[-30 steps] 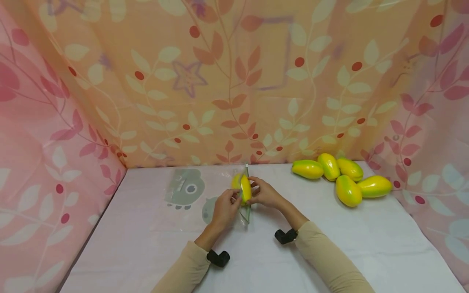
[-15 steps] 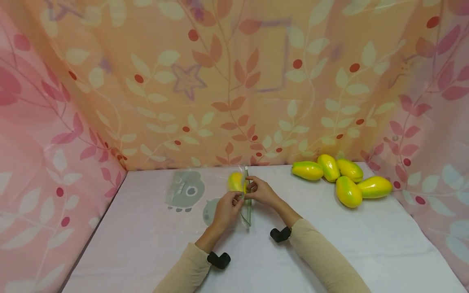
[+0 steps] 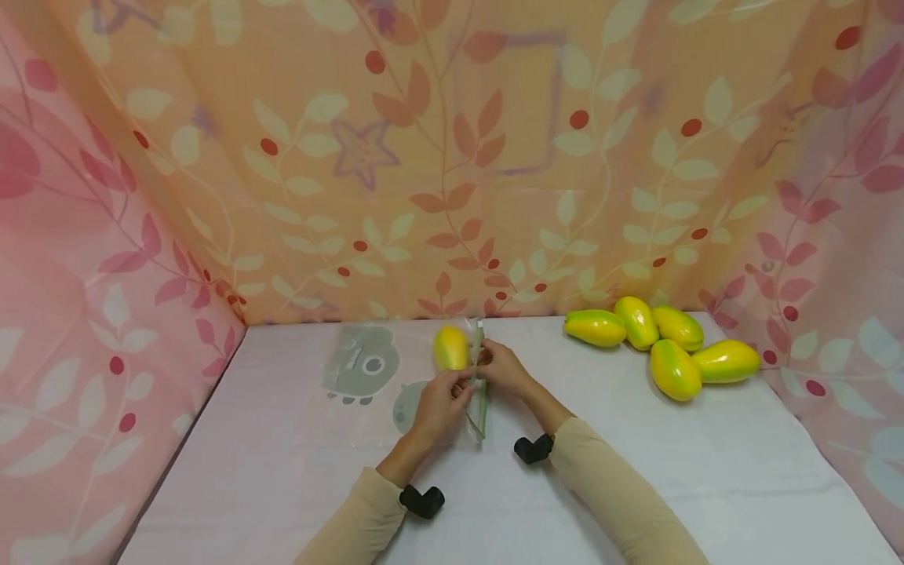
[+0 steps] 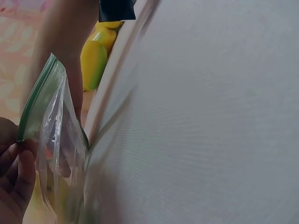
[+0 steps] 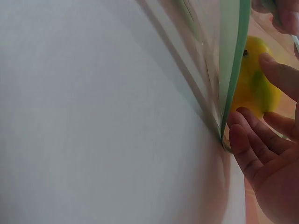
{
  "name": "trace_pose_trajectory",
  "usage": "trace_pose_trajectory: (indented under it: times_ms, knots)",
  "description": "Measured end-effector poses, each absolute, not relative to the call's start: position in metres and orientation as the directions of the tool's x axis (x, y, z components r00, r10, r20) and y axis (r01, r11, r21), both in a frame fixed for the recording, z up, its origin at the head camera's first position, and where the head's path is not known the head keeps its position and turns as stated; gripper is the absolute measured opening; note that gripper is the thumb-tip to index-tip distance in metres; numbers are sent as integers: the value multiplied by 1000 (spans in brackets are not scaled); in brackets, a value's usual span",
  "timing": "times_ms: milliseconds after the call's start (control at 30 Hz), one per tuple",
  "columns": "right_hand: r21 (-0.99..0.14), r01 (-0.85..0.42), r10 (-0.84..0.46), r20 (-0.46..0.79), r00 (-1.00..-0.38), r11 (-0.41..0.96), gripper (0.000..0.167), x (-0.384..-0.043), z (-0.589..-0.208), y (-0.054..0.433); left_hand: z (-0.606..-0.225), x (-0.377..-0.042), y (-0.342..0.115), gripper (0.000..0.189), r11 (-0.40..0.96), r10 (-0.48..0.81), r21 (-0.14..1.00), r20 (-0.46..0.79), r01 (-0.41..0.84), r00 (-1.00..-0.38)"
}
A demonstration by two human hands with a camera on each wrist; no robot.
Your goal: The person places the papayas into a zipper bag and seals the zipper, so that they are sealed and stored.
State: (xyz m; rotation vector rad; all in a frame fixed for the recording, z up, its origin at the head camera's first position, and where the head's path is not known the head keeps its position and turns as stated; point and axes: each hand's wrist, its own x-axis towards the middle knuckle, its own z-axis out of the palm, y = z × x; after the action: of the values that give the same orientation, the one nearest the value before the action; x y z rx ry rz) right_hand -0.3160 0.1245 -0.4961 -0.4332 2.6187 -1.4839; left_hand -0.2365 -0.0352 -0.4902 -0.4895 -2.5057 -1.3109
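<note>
A clear zip bag with grey-green cartoon prints and a green zip edge lies flat on the table, its mouth facing right. Inside, just behind that mouth, is a yellow-green papaya. My left hand pinches the bag's zip edge between thumb and fingers, holding the mouth apart. My right hand reaches into the opening from the right. In the right wrist view its fingers are fairly straight, with the tips at the papaya; they do not curl round it.
Several more papayas lie in a cluster at the back right of the white table. Patterned curtains stand behind and on both sides. A black wrist mount sits on each forearm.
The papaya has slid left from the bag's mouth deeper into the bag. My right hand has followed it a little to the left and now lets it lie. My left hand stays at the edge.
</note>
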Motion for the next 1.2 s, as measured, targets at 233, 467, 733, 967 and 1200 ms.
trace_pose_trajectory:
  times_ms: [233,467,733,967,1200]
  knots:
    - [-878,-152,-283,20,-959,454,35,-316,-495,123,-492,-237,-35,21,536,163,738,386,410,-908]
    - [-849,-144,-298,-17,-954,508,46,-313,-487,133,-494,-235,-35,22,528,146,747,390,405,-909]
    - [-812,-148,-286,-24,-958,565,50,-311,-471,153,-493,-235,-35,21,530,144,757,364,382,-920]
    - [-765,-184,-288,-2,-958,617,47,-316,-461,170,-495,-236,-35,22,527,121,776,335,346,-934]
    - [-734,-201,-285,11,-958,649,46,-319,-454,186,-496,-235,-35,22,524,105,784,327,332,-939]
